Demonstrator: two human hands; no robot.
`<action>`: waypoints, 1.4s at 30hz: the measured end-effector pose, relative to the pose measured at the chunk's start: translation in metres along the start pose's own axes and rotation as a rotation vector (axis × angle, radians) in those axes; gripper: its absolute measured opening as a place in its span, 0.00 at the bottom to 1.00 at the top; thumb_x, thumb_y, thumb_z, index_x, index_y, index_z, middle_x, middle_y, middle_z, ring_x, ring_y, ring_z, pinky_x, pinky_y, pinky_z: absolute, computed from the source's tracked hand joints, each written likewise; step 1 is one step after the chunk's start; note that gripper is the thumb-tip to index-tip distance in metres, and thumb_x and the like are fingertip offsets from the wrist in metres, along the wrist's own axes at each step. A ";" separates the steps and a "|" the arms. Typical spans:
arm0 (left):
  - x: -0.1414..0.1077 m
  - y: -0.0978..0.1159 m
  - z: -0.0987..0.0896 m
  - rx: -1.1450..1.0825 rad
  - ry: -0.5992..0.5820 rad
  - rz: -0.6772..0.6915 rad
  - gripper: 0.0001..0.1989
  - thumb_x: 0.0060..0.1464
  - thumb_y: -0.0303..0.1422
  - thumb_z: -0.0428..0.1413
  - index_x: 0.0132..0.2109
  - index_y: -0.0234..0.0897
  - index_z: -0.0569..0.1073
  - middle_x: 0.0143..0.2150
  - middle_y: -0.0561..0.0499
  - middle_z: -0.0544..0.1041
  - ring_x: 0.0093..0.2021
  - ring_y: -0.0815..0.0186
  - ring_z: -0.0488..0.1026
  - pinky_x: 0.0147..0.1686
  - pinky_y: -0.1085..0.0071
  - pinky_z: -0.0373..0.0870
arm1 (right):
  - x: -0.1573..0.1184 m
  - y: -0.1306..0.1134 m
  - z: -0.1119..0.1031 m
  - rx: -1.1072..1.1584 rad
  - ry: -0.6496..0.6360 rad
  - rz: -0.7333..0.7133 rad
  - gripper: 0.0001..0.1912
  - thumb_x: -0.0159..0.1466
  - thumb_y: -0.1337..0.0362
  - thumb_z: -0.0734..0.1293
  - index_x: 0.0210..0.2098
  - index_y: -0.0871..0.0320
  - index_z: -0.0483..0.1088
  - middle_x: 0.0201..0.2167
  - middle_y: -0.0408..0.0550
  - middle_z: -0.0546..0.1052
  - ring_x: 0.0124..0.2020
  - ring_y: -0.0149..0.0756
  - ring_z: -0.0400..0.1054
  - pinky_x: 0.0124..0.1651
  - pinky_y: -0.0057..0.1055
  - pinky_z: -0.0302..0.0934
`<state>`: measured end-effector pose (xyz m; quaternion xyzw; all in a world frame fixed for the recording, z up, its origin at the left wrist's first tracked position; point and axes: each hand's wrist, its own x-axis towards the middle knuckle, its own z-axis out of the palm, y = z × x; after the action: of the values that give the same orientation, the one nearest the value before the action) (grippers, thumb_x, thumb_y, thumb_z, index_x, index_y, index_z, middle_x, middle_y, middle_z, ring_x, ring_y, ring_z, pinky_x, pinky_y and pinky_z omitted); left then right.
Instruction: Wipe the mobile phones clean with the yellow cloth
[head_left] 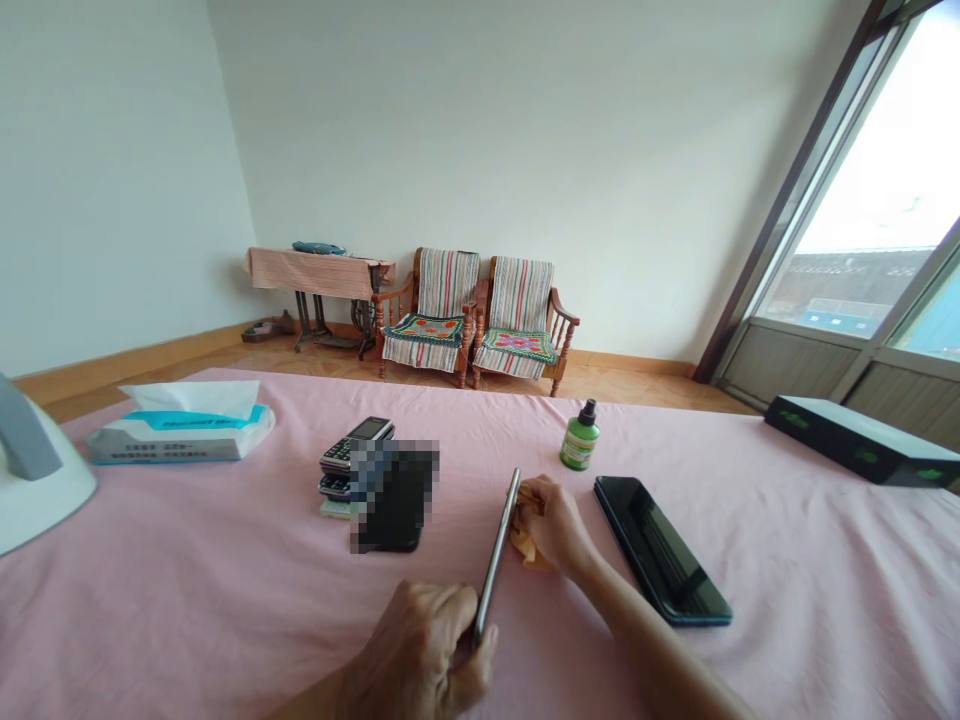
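Observation:
My left hand [431, 640] grips the near end of a thin smartphone [498, 555], which is held on edge so that mostly its silver side shows. Against the phone's right face, near the far end, my right hand [551, 520] presses a bunched yellow cloth [529, 548] with closed fingers. To the right of my right forearm lies a large black smartphone [664, 550], screen up. A green spray bottle [580, 440] with a black top stands just beyond my right hand. Left of the held phone is a dark phone [401, 520], partly blurred out.
Stacked keypad phones [360, 445] sit by the dark phone. A tissue pack [184, 430] and a white-and-grey appliance [37, 470] are on the left, a black box [862, 440] on the right. Pink cloth [247, 560] covers the surface. Two wooden chairs [472, 310] stand beyond.

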<state>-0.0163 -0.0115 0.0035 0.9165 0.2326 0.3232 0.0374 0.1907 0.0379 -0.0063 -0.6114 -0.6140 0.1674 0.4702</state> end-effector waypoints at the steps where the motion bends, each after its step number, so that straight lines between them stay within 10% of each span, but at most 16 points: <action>1: 0.000 0.000 -0.001 0.004 -0.006 0.004 0.11 0.59 0.29 0.46 0.27 0.40 0.59 0.21 0.58 0.65 0.21 0.69 0.68 0.24 0.72 0.58 | -0.001 0.001 0.000 -0.015 -0.003 0.008 0.08 0.45 0.75 0.57 0.16 0.59 0.63 0.22 0.42 0.65 0.24 0.31 0.61 0.26 0.24 0.53; 15: 0.009 -0.028 -0.014 -0.096 0.023 -0.277 0.07 0.63 0.33 0.46 0.38 0.39 0.68 0.29 0.53 0.74 0.28 0.66 0.74 0.29 0.75 0.66 | -0.010 0.010 -0.015 -0.083 0.004 0.042 0.10 0.50 0.74 0.59 0.24 0.60 0.70 0.24 0.43 0.70 0.27 0.32 0.65 0.30 0.26 0.54; 42: 0.003 -0.026 -0.002 -0.154 -0.010 -0.291 0.08 0.64 0.33 0.46 0.48 0.42 0.66 0.32 0.53 0.77 0.32 0.63 0.77 0.31 0.74 0.68 | -0.008 -0.004 -0.014 0.003 0.038 -0.071 0.11 0.54 0.74 0.58 0.24 0.59 0.70 0.27 0.44 0.69 0.27 0.30 0.64 0.30 0.24 0.56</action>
<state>-0.0258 0.0132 0.0013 0.8691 0.3375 0.3268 0.1549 0.1979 0.0243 0.0007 -0.5917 -0.6262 0.1399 0.4881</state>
